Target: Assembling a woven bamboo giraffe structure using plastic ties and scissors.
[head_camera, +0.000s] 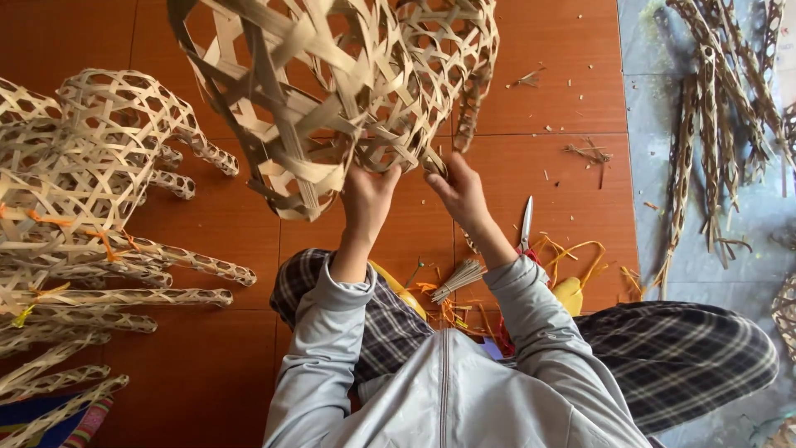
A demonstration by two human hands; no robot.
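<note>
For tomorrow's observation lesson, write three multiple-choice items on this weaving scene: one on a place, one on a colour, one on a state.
1. Where do the scissors lie?
A. on the orange floor, beside the right forearm
B. inside the woven frame
C. on the grey floor

2. What colour are the sleeves?
A. red
B. light grey
C. black

3. How is the woven bamboo frame kept?
A. flat on the floor
B. hung from a hook
C. held up by both hands

Answers: 1 A, the blades lie on the orange tiles near the right hand; 2 B, both arms are in light grey; 3 C, left hand and right hand grip its lower edge.
</note>
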